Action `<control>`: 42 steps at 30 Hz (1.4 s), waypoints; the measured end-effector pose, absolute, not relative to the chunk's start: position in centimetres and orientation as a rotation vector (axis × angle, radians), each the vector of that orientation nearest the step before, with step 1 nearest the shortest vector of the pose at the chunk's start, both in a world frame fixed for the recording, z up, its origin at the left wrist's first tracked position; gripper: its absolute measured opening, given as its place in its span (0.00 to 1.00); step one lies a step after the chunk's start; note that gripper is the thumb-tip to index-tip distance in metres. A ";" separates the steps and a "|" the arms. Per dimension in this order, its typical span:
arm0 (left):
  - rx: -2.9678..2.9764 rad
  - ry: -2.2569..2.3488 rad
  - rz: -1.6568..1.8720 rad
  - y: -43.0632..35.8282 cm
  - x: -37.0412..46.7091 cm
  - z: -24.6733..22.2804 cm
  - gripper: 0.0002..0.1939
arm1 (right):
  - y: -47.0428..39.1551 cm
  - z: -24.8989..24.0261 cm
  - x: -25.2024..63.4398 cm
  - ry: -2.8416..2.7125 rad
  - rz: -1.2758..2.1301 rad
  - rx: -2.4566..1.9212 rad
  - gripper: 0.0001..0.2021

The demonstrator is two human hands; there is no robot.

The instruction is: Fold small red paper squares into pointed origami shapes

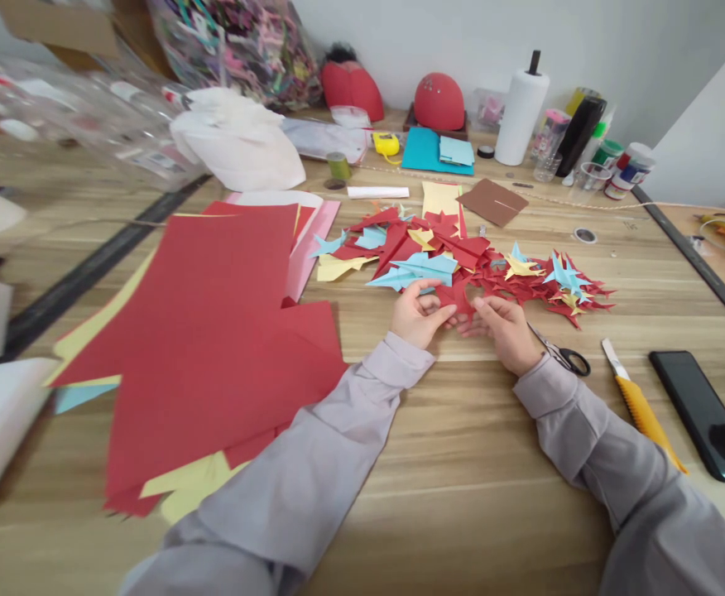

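Observation:
Between my two hands is a small piece of red paper, pinched from both sides just above the table. My left hand grips its left edge between thumb and fingers. On the other side, my right hand pinches its right edge. Just beyond them lies a heap of folded and cut paper pieces, mostly red with some blue and yellow. Star-like paper pieces spread to the right of it. Scissors lie by my right wrist, their blades partly hidden behind it.
Large red paper sheets cover the left of the table, with yellow ones beneath. At right lie a yellow-handled knife and a black phone. Toward the wall are a tape measure, a white roll and a white plastic bag.

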State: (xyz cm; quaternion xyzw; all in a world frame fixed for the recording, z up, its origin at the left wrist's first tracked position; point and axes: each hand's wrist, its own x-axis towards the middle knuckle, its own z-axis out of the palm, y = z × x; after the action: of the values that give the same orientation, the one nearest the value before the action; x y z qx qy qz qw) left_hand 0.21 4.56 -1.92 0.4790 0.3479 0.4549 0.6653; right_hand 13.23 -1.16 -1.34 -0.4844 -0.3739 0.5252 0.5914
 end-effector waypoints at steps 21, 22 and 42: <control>1.088 0.777 0.982 4.7 0.0 -1.8 0.33 | -1.4 -1.4 13.4 -0.969 1.232 -1.167 0.15; 1.091 0.776 0.980 4.7 0.0 -1.8 0.34 | -1.4 -1.4 13.4 -0.976 1.223 -1.161 0.15; 1.176 0.767 1.045 4.7 0.0 -2.0 0.17 | -1.3 -1.6 13.4 -1.043 1.066 -1.223 0.12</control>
State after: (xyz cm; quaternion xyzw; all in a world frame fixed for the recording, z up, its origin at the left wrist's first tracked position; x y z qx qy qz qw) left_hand 0.01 4.65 -2.00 0.5157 0.3362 0.4585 0.6409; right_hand 13.38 -1.35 -1.59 -0.5209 -0.4444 0.4543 0.5699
